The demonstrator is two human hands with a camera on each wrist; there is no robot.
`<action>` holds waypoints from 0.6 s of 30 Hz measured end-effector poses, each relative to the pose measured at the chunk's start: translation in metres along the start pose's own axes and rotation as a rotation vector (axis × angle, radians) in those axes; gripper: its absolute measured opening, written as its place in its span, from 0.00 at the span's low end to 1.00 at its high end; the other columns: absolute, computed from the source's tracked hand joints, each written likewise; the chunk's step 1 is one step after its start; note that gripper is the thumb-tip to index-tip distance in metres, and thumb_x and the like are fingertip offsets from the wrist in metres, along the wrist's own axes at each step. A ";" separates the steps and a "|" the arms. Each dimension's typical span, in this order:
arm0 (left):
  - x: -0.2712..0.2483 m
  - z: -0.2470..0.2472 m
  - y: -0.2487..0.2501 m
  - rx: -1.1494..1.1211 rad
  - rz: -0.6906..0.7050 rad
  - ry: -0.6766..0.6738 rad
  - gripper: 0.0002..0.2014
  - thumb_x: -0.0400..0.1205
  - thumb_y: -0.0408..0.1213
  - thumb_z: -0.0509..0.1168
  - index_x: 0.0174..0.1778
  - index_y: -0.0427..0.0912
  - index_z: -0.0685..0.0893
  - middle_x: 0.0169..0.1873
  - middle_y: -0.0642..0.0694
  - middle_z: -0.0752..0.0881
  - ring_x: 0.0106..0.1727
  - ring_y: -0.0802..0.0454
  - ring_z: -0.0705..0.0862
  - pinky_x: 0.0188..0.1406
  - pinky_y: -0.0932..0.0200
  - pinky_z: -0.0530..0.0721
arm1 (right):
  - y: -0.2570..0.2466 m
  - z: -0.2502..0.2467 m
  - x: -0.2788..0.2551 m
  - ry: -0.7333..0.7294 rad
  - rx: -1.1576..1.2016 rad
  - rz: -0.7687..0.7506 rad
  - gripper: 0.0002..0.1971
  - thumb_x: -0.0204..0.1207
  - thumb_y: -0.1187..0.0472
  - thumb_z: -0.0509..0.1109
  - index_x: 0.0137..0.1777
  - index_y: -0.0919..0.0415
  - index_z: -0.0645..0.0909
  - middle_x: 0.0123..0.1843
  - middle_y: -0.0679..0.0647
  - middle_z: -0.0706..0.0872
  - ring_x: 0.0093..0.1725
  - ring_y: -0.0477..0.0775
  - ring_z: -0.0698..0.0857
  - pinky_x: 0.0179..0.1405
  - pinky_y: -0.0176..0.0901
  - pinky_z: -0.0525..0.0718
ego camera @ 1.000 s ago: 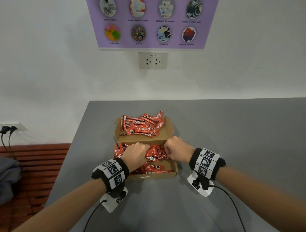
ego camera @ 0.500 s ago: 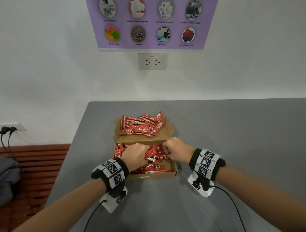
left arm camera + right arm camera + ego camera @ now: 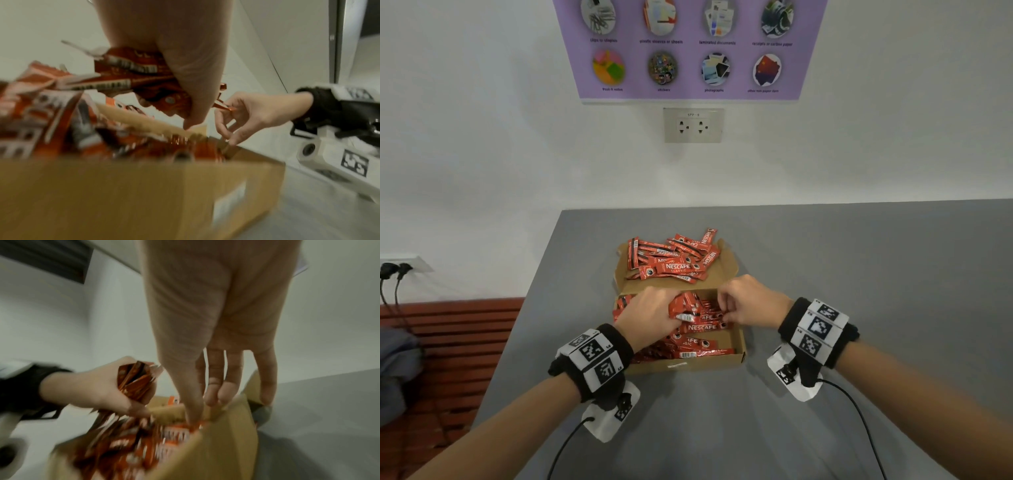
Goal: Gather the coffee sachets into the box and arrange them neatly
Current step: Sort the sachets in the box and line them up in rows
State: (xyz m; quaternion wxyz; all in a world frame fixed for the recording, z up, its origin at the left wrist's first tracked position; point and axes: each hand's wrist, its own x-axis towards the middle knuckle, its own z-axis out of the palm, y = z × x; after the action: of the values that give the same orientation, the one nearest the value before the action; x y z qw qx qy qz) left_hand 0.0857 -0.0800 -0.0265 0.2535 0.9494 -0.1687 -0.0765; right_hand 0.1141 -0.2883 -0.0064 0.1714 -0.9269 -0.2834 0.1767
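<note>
Head view: grey worktop [image 3: 859, 274] against a white wall, carrying an open cardboard box [image 3: 736, 346] with its lid [image 3: 727, 262] folded back flat. Red coffee sachets [image 3: 702, 330] heaped loosely in the box, more sachets [image 3: 674, 265] piled on the lid. Both hands over the box: left hand [image 3: 645, 317] curled round a bunch of sachets [image 3: 683, 306], right hand [image 3: 748, 305] just beside it, fingers bent.

Left wrist view, blurred: left hand [image 3: 185, 65] gripping the bunch [image 3: 144, 84] above the box [image 3: 123, 194]; right hand [image 3: 252, 112] pinching one end of a sachet.

Right wrist view: right hand [image 3: 216, 321] with fingers [image 3: 230, 386] reaching down to the box's far right corner; left hand [image 3: 88, 386] clutching the fanned bunch [image 3: 135, 379].
</note>
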 end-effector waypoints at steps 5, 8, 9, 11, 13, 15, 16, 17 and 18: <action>0.005 -0.018 0.004 -0.152 -0.087 0.166 0.03 0.78 0.35 0.69 0.44 0.42 0.82 0.38 0.52 0.85 0.35 0.58 0.84 0.39 0.64 0.84 | -0.013 -0.026 -0.003 0.325 0.168 -0.022 0.16 0.84 0.54 0.58 0.63 0.62 0.77 0.54 0.50 0.83 0.49 0.43 0.80 0.48 0.28 0.75; 0.010 -0.017 0.020 -0.145 0.026 0.115 0.08 0.77 0.29 0.67 0.36 0.45 0.78 0.29 0.53 0.82 0.25 0.60 0.78 0.26 0.69 0.77 | -0.034 -0.015 0.001 0.254 0.230 -0.111 0.18 0.83 0.52 0.59 0.65 0.62 0.75 0.56 0.52 0.83 0.50 0.46 0.82 0.51 0.34 0.79; 0.010 -0.014 0.024 -0.147 0.070 0.118 0.09 0.76 0.28 0.67 0.35 0.46 0.78 0.28 0.54 0.81 0.24 0.60 0.79 0.25 0.69 0.77 | -0.039 -0.010 0.002 0.260 0.251 -0.124 0.15 0.82 0.54 0.62 0.63 0.62 0.76 0.54 0.53 0.84 0.49 0.47 0.83 0.49 0.34 0.79; 0.010 -0.010 0.025 -0.161 0.083 0.137 0.07 0.73 0.28 0.68 0.38 0.44 0.79 0.30 0.52 0.83 0.28 0.57 0.82 0.28 0.65 0.81 | -0.040 -0.005 0.004 0.324 0.300 -0.135 0.10 0.79 0.57 0.67 0.56 0.63 0.78 0.49 0.53 0.86 0.45 0.47 0.84 0.46 0.33 0.80; 0.009 -0.008 0.020 -0.150 0.042 0.150 0.08 0.73 0.34 0.71 0.47 0.43 0.82 0.36 0.53 0.86 0.33 0.58 0.84 0.35 0.61 0.85 | -0.037 -0.007 0.003 0.359 0.331 -0.133 0.09 0.77 0.60 0.70 0.54 0.62 0.81 0.47 0.52 0.87 0.41 0.45 0.84 0.43 0.28 0.80; 0.006 -0.008 0.014 -0.118 0.026 0.152 0.13 0.74 0.42 0.72 0.52 0.45 0.82 0.41 0.55 0.86 0.39 0.60 0.85 0.41 0.61 0.86 | -0.031 -0.008 0.001 0.373 0.352 -0.108 0.10 0.75 0.62 0.73 0.54 0.63 0.83 0.45 0.51 0.86 0.38 0.42 0.83 0.42 0.25 0.80; 0.005 -0.008 0.013 -0.116 0.029 0.156 0.14 0.74 0.44 0.72 0.53 0.46 0.83 0.42 0.55 0.87 0.40 0.60 0.85 0.43 0.61 0.85 | -0.029 -0.008 -0.001 0.380 0.362 -0.094 0.10 0.74 0.62 0.74 0.54 0.62 0.83 0.42 0.49 0.84 0.37 0.40 0.81 0.41 0.24 0.80; 0.003 -0.010 0.013 -0.127 0.029 0.151 0.14 0.75 0.45 0.72 0.53 0.46 0.83 0.43 0.55 0.87 0.41 0.60 0.85 0.44 0.61 0.85 | -0.028 -0.008 -0.002 0.385 0.368 -0.085 0.10 0.73 0.63 0.74 0.54 0.62 0.84 0.40 0.46 0.82 0.36 0.39 0.81 0.41 0.24 0.79; 0.001 -0.010 0.014 -0.146 0.034 0.142 0.15 0.75 0.46 0.72 0.54 0.45 0.84 0.44 0.55 0.87 0.42 0.60 0.85 0.46 0.61 0.86 | -0.027 -0.008 -0.003 0.387 0.367 -0.084 0.10 0.73 0.63 0.74 0.53 0.62 0.84 0.38 0.43 0.81 0.36 0.38 0.80 0.41 0.24 0.79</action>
State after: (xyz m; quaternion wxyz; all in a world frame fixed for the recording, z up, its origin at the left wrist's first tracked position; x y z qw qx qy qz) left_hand 0.0850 -0.0873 -0.0104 0.3345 0.9285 -0.1604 -0.0166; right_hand 0.1027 -0.2706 0.0127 0.3947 -0.8842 -0.2469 0.0375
